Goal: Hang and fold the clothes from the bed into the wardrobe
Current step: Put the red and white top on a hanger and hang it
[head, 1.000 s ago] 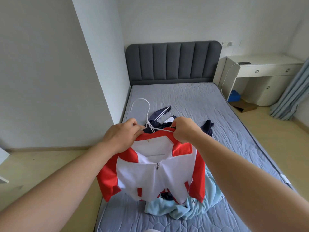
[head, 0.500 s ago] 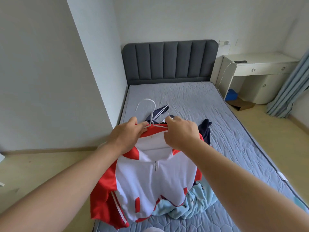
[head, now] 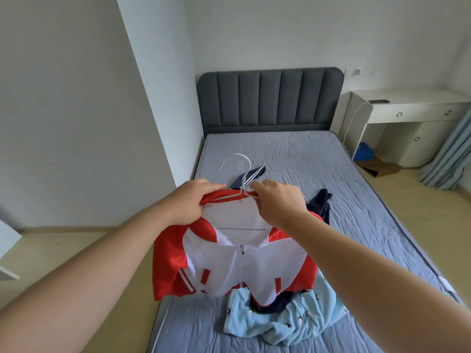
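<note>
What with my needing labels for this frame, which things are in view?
jacket: 1, red and white, held above the bed
hanger: 1, white, in the jacket's neck
navy clothes: count unclear, navy, on the bed behind the jacket
blue garment: 1, light blue, on the bed below the jacket's hem
bed: 1, grey, against the far wall
desk: 1, white, right of the bed
phone: 1, dark, on the desk
box: 1, blue, under the desk
curtain: 1, blue-grey, right edge
left hand: 1, grips the jacket's collar
right hand: 1, pinches the hanger
</note>
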Demonstrator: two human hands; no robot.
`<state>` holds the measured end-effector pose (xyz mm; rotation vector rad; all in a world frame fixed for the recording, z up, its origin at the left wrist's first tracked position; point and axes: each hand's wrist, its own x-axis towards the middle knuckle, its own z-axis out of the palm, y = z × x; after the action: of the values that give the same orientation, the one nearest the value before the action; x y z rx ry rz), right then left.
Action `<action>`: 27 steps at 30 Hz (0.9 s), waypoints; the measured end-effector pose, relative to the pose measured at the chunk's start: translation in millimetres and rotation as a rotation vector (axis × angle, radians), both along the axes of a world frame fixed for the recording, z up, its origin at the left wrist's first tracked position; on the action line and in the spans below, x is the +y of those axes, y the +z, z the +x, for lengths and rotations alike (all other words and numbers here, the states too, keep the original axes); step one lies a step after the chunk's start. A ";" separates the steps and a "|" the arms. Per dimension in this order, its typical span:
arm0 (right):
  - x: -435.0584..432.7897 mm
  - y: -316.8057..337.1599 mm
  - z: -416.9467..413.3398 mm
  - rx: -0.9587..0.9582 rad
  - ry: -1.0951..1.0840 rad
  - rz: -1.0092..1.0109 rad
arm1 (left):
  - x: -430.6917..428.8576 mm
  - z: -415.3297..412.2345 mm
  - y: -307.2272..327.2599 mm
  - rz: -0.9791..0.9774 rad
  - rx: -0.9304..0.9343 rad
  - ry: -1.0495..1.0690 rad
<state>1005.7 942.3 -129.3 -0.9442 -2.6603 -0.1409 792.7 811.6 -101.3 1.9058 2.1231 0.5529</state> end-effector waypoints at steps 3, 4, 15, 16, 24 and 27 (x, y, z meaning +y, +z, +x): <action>-0.1 3.1 -7.2 -0.042 0.035 -0.068 | -1.4 -15.8 7.7 -0.023 -0.106 0.170; 0.2 4.5 -9.2 -0.061 0.049 -0.093 | -1.5 -16.5 8.5 0.027 -0.133 0.220; 3.5 3.4 -21.3 0.053 0.184 -0.315 | -42.9 1.2 -24.5 -0.050 -0.262 0.255; 3.6 3.8 -23.3 0.042 0.201 -0.328 | -50.1 -2.0 -25.7 -0.097 -0.293 0.256; 7.0 12.6 -20.9 0.165 0.243 -0.309 | -97.1 -32.9 -43.3 -0.083 -0.139 0.416; 1.6 9.6 -23.8 0.151 0.280 -0.363 | -109.2 -34.2 -49.8 -0.052 -0.111 0.472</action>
<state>981.9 943.9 -119.7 -0.6351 -2.6871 0.4715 758.5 702.4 -151.1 1.3075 2.4878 0.6639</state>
